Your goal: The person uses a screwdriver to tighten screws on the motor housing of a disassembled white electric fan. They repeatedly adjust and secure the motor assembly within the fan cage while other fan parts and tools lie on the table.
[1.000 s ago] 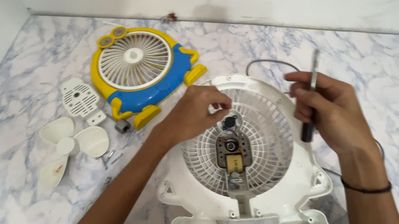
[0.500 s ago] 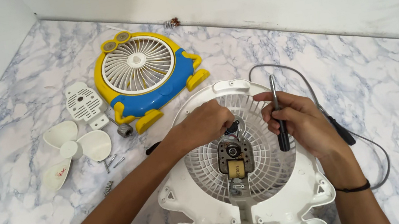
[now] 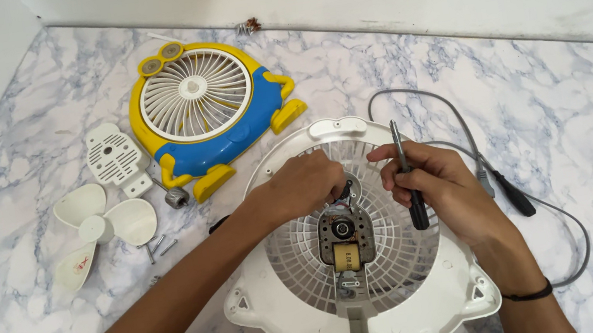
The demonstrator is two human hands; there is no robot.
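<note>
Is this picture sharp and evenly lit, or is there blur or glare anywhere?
Head view: soft, even light, no glare on the marble table; faint shadows under the yellow-blue fan; left hand, right hand and motor look sharp; edges bend slightly.

Illumination bright, even and diffuse; no glare on the marble worktop (image 3: 591, 146). Shadows soft and short, falling just beneath the white fan housing (image 3: 289, 324) and the cable to its right. Focus sharp throughout. Mild wide-angle bending of the worktop edge far left of the housing. No motion blur.
</note>
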